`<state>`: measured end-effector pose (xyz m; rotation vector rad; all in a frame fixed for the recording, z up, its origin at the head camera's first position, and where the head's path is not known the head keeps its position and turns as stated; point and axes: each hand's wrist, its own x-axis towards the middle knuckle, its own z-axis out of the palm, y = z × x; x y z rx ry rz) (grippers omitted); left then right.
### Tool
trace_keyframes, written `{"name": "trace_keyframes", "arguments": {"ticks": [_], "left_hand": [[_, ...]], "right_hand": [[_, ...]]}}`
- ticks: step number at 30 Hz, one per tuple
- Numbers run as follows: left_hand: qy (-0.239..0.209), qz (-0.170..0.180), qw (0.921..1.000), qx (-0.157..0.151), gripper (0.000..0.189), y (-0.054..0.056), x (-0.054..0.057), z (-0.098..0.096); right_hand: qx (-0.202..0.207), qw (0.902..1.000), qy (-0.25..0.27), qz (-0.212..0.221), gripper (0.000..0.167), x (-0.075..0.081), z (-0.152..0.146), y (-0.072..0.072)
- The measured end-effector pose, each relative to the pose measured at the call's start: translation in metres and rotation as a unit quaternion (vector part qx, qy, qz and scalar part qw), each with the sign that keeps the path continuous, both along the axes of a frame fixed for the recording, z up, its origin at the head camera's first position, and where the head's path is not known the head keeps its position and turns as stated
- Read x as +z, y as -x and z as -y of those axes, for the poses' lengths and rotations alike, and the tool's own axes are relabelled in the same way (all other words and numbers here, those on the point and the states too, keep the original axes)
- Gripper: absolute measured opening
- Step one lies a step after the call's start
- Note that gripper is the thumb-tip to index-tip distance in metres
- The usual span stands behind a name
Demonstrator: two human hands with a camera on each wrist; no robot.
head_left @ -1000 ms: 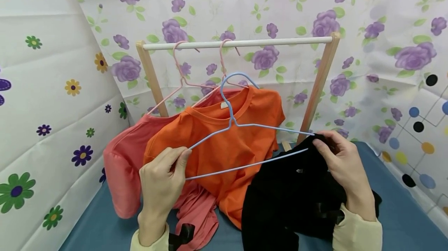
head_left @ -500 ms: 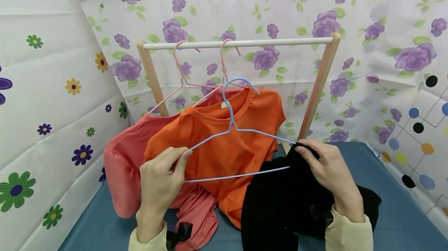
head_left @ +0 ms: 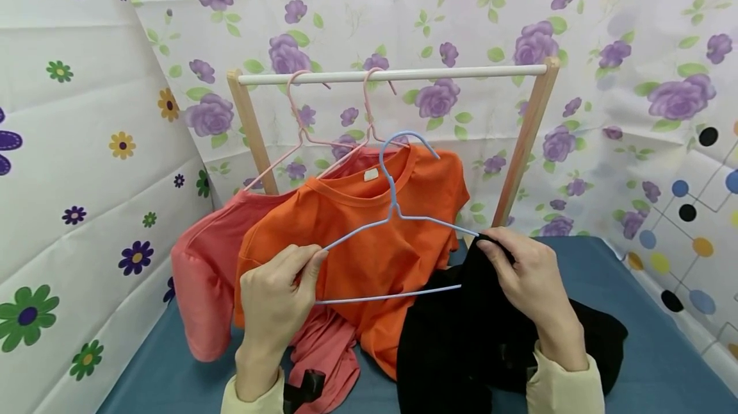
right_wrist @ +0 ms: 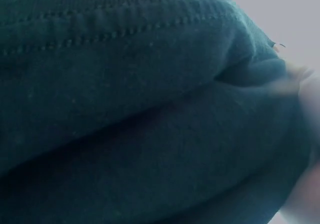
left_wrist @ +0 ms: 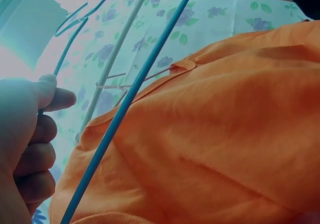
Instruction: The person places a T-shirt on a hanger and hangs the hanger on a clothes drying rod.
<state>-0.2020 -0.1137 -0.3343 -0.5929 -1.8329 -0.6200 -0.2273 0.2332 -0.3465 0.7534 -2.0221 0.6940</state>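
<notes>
A light blue clothes hanger (head_left: 394,202) is held up in front of the rack with its hook upward. My left hand (head_left: 279,302) pinches its left shoulder between thumb and index finger; the left wrist view shows the other fingers curled below. At the opposite end, my right hand (head_left: 530,282) pinches the edge of a black shirt (head_left: 444,350) over the hanger's right tip, which the cloth hides. The rest of the shirt droops onto the table. Black fabric with a ribbed, stitched edge (right_wrist: 125,27) fills most of the right wrist view.
A wooden rack with a white rail (head_left: 461,72) stands behind. Two pink hangers (head_left: 300,129) on it carry a coral garment (head_left: 202,286) and an orange T-shirt (head_left: 352,234). Blue cloth (head_left: 582,266) covers the table; patterned sheets (head_left: 605,113) surround it.
My right hand has moved left and slightly down, drawing the black shirt's edge further along the hanger. The hanger has lowered and its right side now slopes down; my left hand keeps its pinch.
</notes>
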Motion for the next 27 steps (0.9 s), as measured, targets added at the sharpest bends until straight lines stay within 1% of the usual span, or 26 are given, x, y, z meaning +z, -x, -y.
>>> {"name": "trace_keyframes", "arguments": {"ticks": [5, 8, 11, 13, 19, 27], "left_hand": [[0.004, 0.025, 0.9996, -0.011, 0.018, -0.001, -0.002, -0.004], [0.007, 0.035, 0.9993, -0.008, 0.011, 0.000, -0.003, -0.005], [0.006, 0.041, 0.9991, -0.009, 0.011, 0.001, -0.004, -0.005], [0.005, 0.043, 0.9990, -0.009, 0.012, 0.002, -0.004, -0.006], [0.003, 0.044, 0.9990, -0.011, 0.012, 0.002, -0.005, -0.008], [0.005, 0.049, 0.9987, -0.012, 0.018, 0.003, -0.006, -0.009]], "right_hand": [[-0.023, 0.9997, -0.002, -0.011, 0.007, 0.000, 0.002, -0.002], [-0.033, 0.9993, -0.004, -0.018, 0.014, 0.001, 0.005, -0.003], [-0.043, 0.9986, -0.004, -0.031, 0.024, 0.001, 0.007, -0.004], [-0.047, 0.9982, -0.001, -0.038, 0.028, 0.002, 0.008, -0.005], [-0.055, 0.9976, 0.003, -0.041, 0.023, 0.004, 0.011, -0.007], [-0.059, 0.9970, 0.009, -0.050, 0.021, 0.006, 0.017, -0.008]]}}
